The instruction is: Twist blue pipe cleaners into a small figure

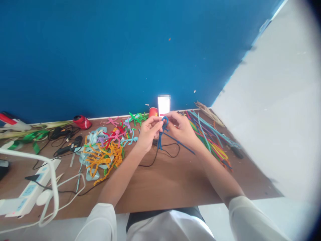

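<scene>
While both hands are raised over the brown table (170, 187), the left hand (149, 133) and the right hand (183, 130) meet on one blue pipe cleaner piece (164, 126). Left fingers pinch its looped top from one side; right thumb and fingers pinch the same part from the other. The piece is held above the table, just in front of the lit phone (164, 105), which stands upright near the blue wall (120, 57). Twisted strands hang from the loop, and one straight strand slants out beneath the right hand. A red cup (153, 111) stands just beside the phone. Loose pipe cleaners (213, 140) of several colours lie to the right. To the left, an orange heap (107, 160) lies near small green figures (136, 117). A white power strip (33, 189) sits at far left.
</scene>
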Available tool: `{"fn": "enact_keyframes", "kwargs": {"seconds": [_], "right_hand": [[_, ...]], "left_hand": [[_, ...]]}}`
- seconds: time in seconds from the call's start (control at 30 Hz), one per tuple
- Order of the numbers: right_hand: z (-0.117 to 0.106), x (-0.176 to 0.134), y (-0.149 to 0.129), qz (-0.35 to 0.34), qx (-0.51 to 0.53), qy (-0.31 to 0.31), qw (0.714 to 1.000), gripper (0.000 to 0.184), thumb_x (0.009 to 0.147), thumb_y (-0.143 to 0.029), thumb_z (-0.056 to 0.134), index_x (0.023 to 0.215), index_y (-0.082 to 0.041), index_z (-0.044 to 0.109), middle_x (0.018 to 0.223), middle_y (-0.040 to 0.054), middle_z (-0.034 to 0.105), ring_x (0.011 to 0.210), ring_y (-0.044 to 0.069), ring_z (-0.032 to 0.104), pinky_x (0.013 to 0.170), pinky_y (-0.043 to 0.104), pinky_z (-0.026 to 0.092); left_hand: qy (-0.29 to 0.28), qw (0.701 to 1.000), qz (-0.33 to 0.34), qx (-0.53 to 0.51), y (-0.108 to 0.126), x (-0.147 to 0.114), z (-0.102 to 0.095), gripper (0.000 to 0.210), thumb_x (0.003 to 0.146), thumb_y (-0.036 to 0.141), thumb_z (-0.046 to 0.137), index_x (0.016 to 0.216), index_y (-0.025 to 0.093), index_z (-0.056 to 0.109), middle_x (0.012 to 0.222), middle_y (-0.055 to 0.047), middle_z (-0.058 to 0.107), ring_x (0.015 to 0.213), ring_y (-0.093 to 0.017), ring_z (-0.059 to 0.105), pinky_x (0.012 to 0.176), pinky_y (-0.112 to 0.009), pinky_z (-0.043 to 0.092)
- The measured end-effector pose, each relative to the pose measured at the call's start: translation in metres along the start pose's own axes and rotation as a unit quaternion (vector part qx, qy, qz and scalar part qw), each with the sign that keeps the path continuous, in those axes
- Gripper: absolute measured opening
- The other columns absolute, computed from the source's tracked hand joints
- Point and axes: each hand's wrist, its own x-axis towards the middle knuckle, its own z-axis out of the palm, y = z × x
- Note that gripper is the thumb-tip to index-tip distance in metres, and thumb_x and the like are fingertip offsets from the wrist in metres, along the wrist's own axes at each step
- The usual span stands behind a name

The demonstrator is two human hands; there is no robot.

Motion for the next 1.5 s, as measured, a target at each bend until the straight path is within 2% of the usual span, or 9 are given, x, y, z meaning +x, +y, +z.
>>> {"fn": "enact_keyframes", "kwargs": {"seconds": [0.13, 0.27, 0.43, 0.53, 0.8, 1.0, 1.2, 1.33, 1.5], "right_hand": [[0.0, 0.0, 0.0, 0.007, 0.041, 0.01, 0.999, 0.014, 0.095, -0.025, 0.059, 0.102, -0.02, 0.069, 0.088, 0.001, 0.07, 0.075, 0.013, 0.063, 0.071, 0.027, 0.05], [-0.001, 0.001, 0.001, 0.001, 0.057, 0.015, 0.998, 0.014, 0.095, -0.027, 0.061, 0.101, -0.02, 0.071, 0.088, 0.0012, 0.071, 0.077, 0.013, 0.063, 0.072, 0.027, 0.05], [-0.002, 0.002, 0.003, 0.015, 0.079, 0.032, 0.996, 0.013, 0.092, -0.029, 0.066, 0.102, -0.02, 0.069, 0.086, 0.001, 0.07, 0.074, 0.013, 0.063, 0.067, 0.026, 0.049], [-0.002, 0.001, 0.002, 0.023, 0.068, 0.046, 0.996, 0.009, 0.091, -0.027, 0.066, 0.096, -0.021, 0.064, 0.08, -0.0014, 0.065, 0.068, 0.012, 0.06, 0.062, 0.025, 0.046], [-0.004, 0.0, -0.002, -0.006, 0.006, 0.022, 1.0, 0.002, 0.091, -0.022, 0.064, 0.09, -0.021, 0.065, 0.077, -0.0024, 0.064, 0.065, 0.011, 0.056, 0.06, 0.025, 0.043], [-0.003, 0.001, -0.001, -0.001, -0.008, 0.026, 1.0, 0.016, 0.096, -0.024, 0.054, 0.097, -0.021, 0.071, 0.088, 0.0018, 0.07, 0.076, 0.014, 0.062, 0.072, 0.029, 0.047], [0.005, 0.002, 0.002, 0.027, 0.075, -0.03, 0.996, 0.02, 0.096, -0.04, 0.06, 0.091, -0.021, 0.063, 0.091, 0.0025, 0.064, 0.079, 0.015, 0.057, 0.072, 0.029, 0.045], [0.005, 0.002, 0.003, 0.019, 0.037, -0.062, 0.997, 0.022, 0.097, -0.04, 0.058, 0.089, -0.02, 0.059, 0.085, 0.0012, 0.059, 0.075, 0.014, 0.052, 0.068, 0.028, 0.041], [-0.001, 0.003, 0.003, -0.018, -0.036, -0.089, 0.995, 0.022, 0.1, -0.039, 0.054, 0.091, -0.02, 0.059, 0.088, 0.0029, 0.062, 0.078, 0.016, 0.052, 0.07, 0.029, 0.038]], "left_hand": [[-0.003, 0.998, 0.031, 0.052, 0.005, 0.0, -0.005, 0.022, 0.082, 0.039, 0.074, 0.092, 0.021, 0.07, 0.068, 0.003, 0.059, 0.051, -0.006, 0.043, 0.046, -0.02, 0.033], [-0.009, 0.986, 0.098, 0.137, 0.009, 0.0, -0.009, 0.017, 0.087, 0.037, 0.068, 0.092, 0.021, 0.071, 0.096, -0.004, 0.065, 0.074, -0.012, 0.058, 0.055, -0.022, 0.044], [-0.055, 0.961, 0.183, 0.198, 0.007, 0.002, -0.011, 0.012, 0.094, 0.029, 0.062, 0.098, 0.022, 0.071, 0.105, -0.006, 0.067, 0.1, -0.018, 0.063, 0.084, -0.03, 0.053], [-0.058, 0.956, 0.205, 0.204, 0.004, 0.003, -0.012, 0.01, 0.094, 0.028, 0.063, 0.099, 0.021, 0.07, 0.102, -0.005, 0.067, 0.1, -0.018, 0.063, 0.087, -0.031, 0.053], [-0.053, 0.957, 0.182, 0.221, 0.0, 0.004, -0.012, 0.01, 0.091, 0.03, 0.067, 0.093, 0.02, 0.067, 0.092, -0.002, 0.066, 0.084, -0.015, 0.064, 0.079, -0.028, 0.053], [-0.004, 0.953, 0.187, 0.237, 0.0, 0.002, -0.012, 0.007, 0.093, 0.028, 0.063, 0.095, 0.02, 0.064, 0.092, -0.002, 0.066, 0.084, -0.015, 0.063, 0.078, -0.027, 0.051], [0.04, 0.921, 0.211, 0.325, 0.002, -0.004, -0.011, 0.006, 0.096, 0.025, 0.058, 0.096, 0.021, 0.062, 0.092, -0.002, 0.066, 0.085, -0.015, 0.062, 0.08, -0.029, 0.049], [0.021, 0.922, 0.204, 0.329, 0.003, -0.004, -0.009, 0.005, 0.096, 0.021, 0.054, 0.097, 0.02, 0.06, 0.093, -0.002, 0.067, 0.085, -0.015, 0.063, 0.08, -0.028, 0.049], [0.006, 0.927, 0.193, 0.321, 0.006, -0.004, -0.007, 0.006, 0.095, 0.018, 0.053, 0.096, 0.02, 0.058, 0.092, -0.001, 0.065, 0.086, -0.015, 0.062, 0.08, -0.027, 0.05]]}}
